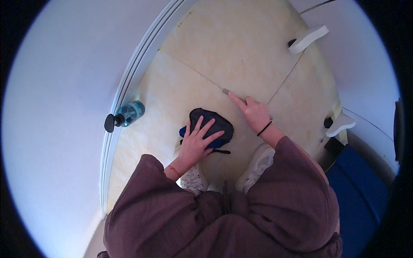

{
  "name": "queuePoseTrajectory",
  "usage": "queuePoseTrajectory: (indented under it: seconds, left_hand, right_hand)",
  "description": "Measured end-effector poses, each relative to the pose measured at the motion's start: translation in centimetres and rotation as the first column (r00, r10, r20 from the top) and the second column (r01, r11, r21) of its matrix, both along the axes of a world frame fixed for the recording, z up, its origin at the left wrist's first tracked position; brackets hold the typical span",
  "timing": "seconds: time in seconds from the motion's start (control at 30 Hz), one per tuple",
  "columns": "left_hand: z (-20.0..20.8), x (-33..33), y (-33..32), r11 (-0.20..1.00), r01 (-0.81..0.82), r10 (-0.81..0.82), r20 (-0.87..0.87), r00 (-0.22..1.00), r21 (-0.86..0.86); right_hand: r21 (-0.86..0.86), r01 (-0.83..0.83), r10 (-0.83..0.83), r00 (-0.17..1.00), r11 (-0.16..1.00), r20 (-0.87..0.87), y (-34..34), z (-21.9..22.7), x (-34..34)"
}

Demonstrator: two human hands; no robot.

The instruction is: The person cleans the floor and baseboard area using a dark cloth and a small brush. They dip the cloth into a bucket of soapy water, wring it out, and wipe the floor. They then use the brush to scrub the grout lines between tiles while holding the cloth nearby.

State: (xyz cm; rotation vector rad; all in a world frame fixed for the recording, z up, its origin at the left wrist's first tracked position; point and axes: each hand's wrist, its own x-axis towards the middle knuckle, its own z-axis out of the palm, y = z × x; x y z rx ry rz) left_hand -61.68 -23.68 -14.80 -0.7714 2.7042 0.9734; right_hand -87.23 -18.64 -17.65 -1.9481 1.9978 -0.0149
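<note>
My left hand [197, 140] lies with its fingers spread on top of a small dark blue zip pouch [218, 122] on the floor. A short black strap [221, 152] sticks out at the pouch's near edge. Farther off to the right, my right hand [254, 113] stretches its index finger forward, thumb apart and the other fingers curled under. That fingertip touches a small grey-brown piece [226, 91] lying at the tile joint; its kind cannot be made out. Beneath the right palm the view is hidden.
A clear blue pump bottle [132, 112] with a black top stands at the left, against the white sliding track [129, 77]. White curved feet with black pads [309, 38] [340, 125] stand at the right. A blue padded piece [352, 193] is at lower right. My shoes [258, 165] flank the pouch's near side.
</note>
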Motion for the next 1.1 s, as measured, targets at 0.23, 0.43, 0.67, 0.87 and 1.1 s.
queuePoseTrajectory:
  seconds: [0.23,0.43,0.67,0.87,1.1]
  left_hand:
    - [0.1,-0.1,-0.1,1.000,0.013,-0.013,-0.011,1.000,-0.001]
    - [0.0,0.1,-0.2,1.000,0.017,-0.017,0.000,1.000,-0.001]
    - [-0.1,-0.1,-0.1,1.000,0.012,-0.011,-0.012,1.000,0.005]
    - [-0.2,0.3,-0.3,1.000,0.000,-0.001,-0.028,1.000,-0.011]
    - [-0.1,0.4,-0.1,1.000,0.003,-0.003,-0.042,0.999,-0.005]
  right_hand:
    - [-0.063,0.025,-0.022,0.998,0.998,0.053,1.8,-0.6,-0.6]
    - [-0.033,-0.023,0.025,0.998,0.999,0.066,1.5,0.0,-1.1]
    - [-0.031,-0.006,0.007,0.999,0.999,0.032,0.5,-0.9,-0.4]
    - [0.080,-0.005,0.002,0.999,0.997,0.034,2.7,0.4,-1.5]
    - [0.100,0.015,-0.022,0.997,0.995,0.075,2.7,0.1,-1.2]
